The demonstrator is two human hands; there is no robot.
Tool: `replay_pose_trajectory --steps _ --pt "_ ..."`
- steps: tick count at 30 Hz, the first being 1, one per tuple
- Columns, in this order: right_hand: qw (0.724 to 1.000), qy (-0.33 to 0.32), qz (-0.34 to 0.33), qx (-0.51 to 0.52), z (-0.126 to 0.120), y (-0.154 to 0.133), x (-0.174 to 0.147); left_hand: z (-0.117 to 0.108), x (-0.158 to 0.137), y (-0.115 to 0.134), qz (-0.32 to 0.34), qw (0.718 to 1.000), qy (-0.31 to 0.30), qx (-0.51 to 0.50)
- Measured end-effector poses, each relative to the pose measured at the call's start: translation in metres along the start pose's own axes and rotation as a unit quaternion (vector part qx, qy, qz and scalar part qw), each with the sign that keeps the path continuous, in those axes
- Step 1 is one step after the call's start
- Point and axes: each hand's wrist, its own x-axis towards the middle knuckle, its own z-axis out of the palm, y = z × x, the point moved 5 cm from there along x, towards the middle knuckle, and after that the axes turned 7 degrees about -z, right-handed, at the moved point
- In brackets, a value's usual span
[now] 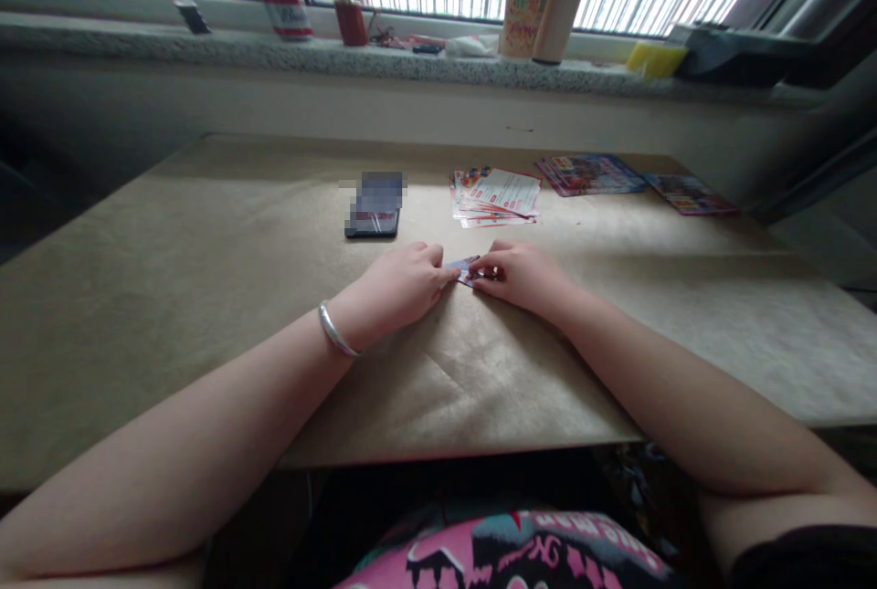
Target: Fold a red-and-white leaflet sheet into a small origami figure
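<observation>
A small printed card or slip of paper [462,268], bluish with colored print, lies on the table between my two hands. My left hand [406,283] is closed, with its index finger pressing on the card's left end. On the other side my right hand [524,274] pinches the card's right end with curled fingers. Both hands cover much of the card, so its full shape is hidden. Just beyond my left hand lies a dark phone-like object [375,224], partly blurred out. A fanned pile of white and red printed cards [499,196] lies beyond my right hand.
Two stacks of colorful cards, a larger stack [593,174] and a smaller stack [692,194], lie at the table's back right. On the windowsill [425,68] stand a red can [282,3], a red bottle [352,20], a patterned cup [526,9] and a yellow item [656,59].
</observation>
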Motion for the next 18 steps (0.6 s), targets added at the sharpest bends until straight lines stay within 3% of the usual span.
replay_pose_trajectory --steps 14,18 --pt "1.000 -0.004 0.016 -0.025 -0.001 0.008 -0.002 -0.011 -0.004 0.001 -0.081 0.996 -0.009 0.027" --pt "0.999 0.019 -0.023 -0.036 -0.002 0.004 -0.003 -0.009 -0.004 0.001 -0.094 0.995 -0.016 0.025"
